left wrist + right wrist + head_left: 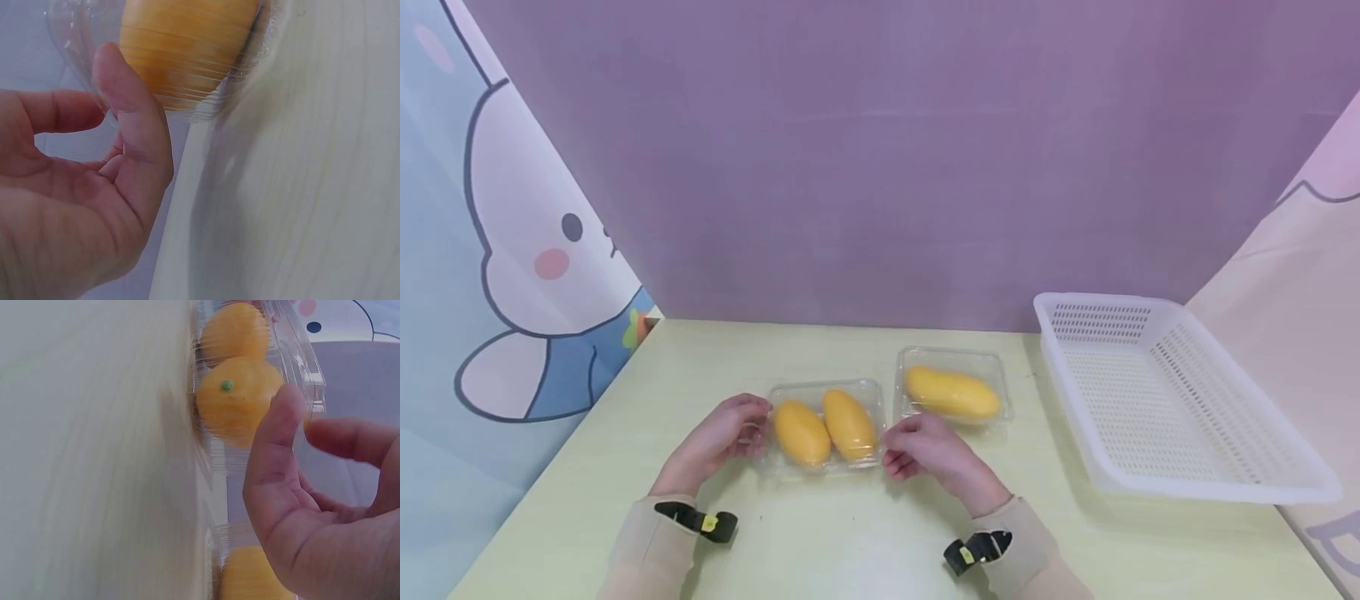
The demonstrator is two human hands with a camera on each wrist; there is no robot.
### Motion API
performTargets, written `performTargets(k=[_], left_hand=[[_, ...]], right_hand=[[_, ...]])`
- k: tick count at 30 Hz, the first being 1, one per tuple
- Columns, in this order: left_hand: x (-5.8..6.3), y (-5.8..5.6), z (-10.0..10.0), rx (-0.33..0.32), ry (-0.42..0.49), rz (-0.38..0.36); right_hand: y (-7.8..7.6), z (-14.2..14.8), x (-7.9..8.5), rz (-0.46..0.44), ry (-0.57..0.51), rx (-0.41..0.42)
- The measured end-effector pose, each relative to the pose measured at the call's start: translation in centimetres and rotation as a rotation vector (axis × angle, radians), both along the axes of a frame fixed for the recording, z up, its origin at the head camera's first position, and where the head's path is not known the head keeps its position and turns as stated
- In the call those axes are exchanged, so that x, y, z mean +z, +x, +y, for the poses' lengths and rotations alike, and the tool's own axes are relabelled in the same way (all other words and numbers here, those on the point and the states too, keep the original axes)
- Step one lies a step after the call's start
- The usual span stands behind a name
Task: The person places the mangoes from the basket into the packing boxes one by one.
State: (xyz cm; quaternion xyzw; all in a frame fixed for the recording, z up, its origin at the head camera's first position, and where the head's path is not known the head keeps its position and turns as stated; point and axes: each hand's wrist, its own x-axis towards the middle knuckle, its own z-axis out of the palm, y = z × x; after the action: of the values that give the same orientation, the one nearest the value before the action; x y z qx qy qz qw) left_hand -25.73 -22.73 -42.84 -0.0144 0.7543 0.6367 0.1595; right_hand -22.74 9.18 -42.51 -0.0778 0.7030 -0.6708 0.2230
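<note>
Two yellow mangoes [802, 432] lie side by side in a clear plastic container [850, 467] in the middle of the head view. At its left end my left hand [730, 437] pinches the rim between thumb [112, 69] and index finger. My right hand [934, 454] holds the opposite end, its thumb [284, 415] and index finger at the rim. A green stem spot shows on one mango [240, 403] in the right wrist view. Just behind the right hand, a second clear container [992, 362] holds a single mango [953, 393].
A white perforated plastic basket [1093, 450] stands at the right of the pale table [820, 550]. Behind the table rises a purple backdrop [865, 167]. Cartoon-printed cloth [512, 275] hangs at the left side.
</note>
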Motion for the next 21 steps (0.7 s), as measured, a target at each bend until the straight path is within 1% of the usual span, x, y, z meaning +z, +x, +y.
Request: performTargets(k=[4, 11, 21], left_hand=[[0.0, 0.0, 0.2, 0.007, 0.008, 0.002], [0.1, 0.1, 0.1, 0.031, -0.01, -0.001], [0.0, 0.0, 0.2, 0.032, -0.014, 0.006]], right_hand=[[0.1, 0.1, 0.1, -0.001, -0.026, 0.02], [0.3, -0.7, -0.1, -0.032, -0.029, 0.01], [0.3, -0.8, -0.4, -0.047, -0.051, 0.011]])
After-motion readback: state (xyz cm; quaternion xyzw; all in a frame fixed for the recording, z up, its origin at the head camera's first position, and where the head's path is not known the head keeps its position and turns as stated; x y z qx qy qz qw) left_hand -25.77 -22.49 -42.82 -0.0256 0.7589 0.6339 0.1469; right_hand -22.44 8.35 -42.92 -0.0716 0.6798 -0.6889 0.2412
